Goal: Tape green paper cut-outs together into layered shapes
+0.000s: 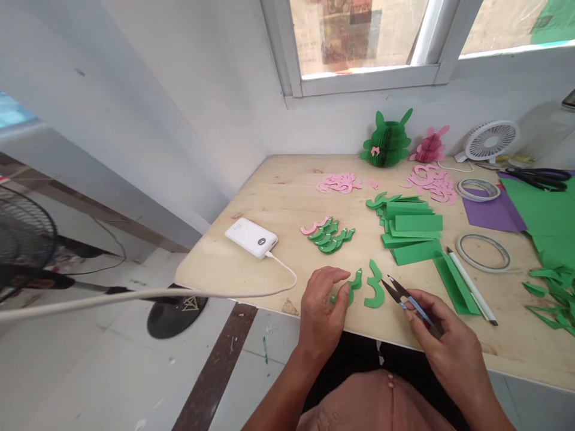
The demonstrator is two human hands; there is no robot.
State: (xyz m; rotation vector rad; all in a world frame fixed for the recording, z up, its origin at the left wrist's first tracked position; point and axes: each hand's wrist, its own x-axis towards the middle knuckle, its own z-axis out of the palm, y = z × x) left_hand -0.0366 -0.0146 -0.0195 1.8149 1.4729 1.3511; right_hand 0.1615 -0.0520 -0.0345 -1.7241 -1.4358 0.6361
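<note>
My right hand [447,329] is closed around a pair of thread snips [415,308] with dark blades and a blue-grey body. The blades are parted and point up and left at a green curved paper cutout [375,290] lying close by. My left hand [324,302] is at the table's front edge, thumb and index finger curved with a gap between them. Under and beside its thumb is another green curved cutout [356,282], partly hidden by the hand. Beyond it lies a small pile of green cutouts [330,238] with a pink cutout [314,226] at its edge.
Folded green strips [411,230], a white pen [471,287] and tape rolls [484,251] lie to the right. Pink cutouts [339,182], green and pink paper figures [387,140] and a small fan [490,140] are farther back. A power bank [251,237] trails a cable leftward.
</note>
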